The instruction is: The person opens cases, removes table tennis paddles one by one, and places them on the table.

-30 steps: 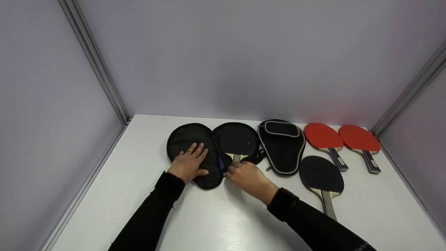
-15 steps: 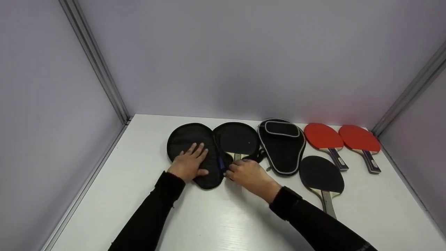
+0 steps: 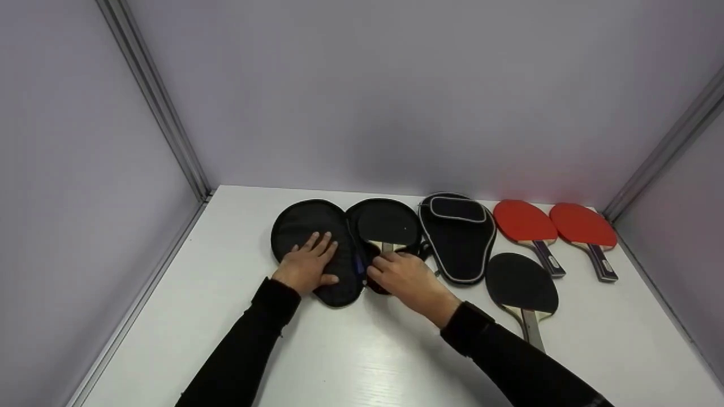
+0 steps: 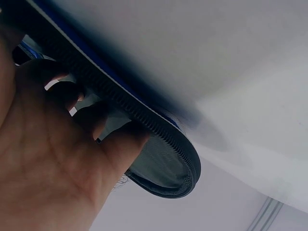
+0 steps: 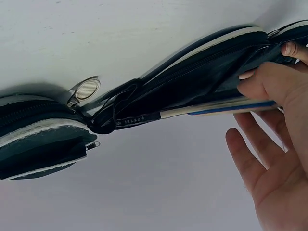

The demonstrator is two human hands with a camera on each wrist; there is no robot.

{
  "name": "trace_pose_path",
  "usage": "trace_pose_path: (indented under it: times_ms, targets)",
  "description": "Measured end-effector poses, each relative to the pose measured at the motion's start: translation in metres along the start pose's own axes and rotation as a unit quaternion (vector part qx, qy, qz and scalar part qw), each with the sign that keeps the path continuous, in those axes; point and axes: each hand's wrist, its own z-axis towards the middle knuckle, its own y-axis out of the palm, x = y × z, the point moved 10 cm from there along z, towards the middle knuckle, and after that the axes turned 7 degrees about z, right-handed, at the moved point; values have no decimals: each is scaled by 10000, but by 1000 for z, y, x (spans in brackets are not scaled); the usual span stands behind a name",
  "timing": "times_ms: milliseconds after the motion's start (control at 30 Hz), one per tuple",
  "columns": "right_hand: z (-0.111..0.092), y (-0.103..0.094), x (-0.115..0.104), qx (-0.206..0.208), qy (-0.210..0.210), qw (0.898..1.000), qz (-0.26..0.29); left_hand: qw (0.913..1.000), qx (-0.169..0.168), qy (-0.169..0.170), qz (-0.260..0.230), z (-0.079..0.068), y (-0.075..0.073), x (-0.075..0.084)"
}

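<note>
A black paddle case (image 3: 291, 226) lies unzipped on the white table, its flap folded out to the left. My left hand (image 3: 305, 268) rests on that flap with the fingers spread and straight. The zipper edge (image 4: 163, 130) runs past these fingers in the left wrist view. Inside the case's right half lies a table tennis paddle (image 3: 387, 223), black side up. With curled fingers my right hand (image 3: 410, 282) holds its handle, most of which is hidden under the hand. Seen from the right wrist, the paddle's thin edge (image 5: 178, 112) stands a little apart from the case interior.
A second black case (image 3: 461, 246) with pale piping and a small pocket lies just right of the first. Two red paddles (image 3: 525, 220) are farther right, and a black paddle (image 3: 521, 282) lies in front of them. Grey walls rise behind the table and at both sides.
The right hand has moved the paddle slightly away from me, farther up into the case half. More of the case's lower end shows now. The left hand has stayed still.
</note>
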Motion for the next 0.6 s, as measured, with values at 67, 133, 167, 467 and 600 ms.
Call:
trace_pose_path:
  times_ms: [67, 133, 167, 467, 600]
  targets:
    - [0, -2, 3, 109, 47, 9999, -55, 10000, -10, 4, 24, 1, 1, -1]
    - [0, -5, 6, 256, 100, 9995, -162, 10000, 0, 10, 29, 2, 2, 0]
    - [0, -6, 8, 341, 138, 9991, -209, 10000, 7, 10, 32, 2, 2, 0]
    - [2, -18, 27, 792, 652, 9938, -418, 9999, 96, 29, 32, 3, 2, 0]
    - [0, -21, 37, 630, 953, 9928, -357, 9999, 126, 43, 67, 2, 2, 0]
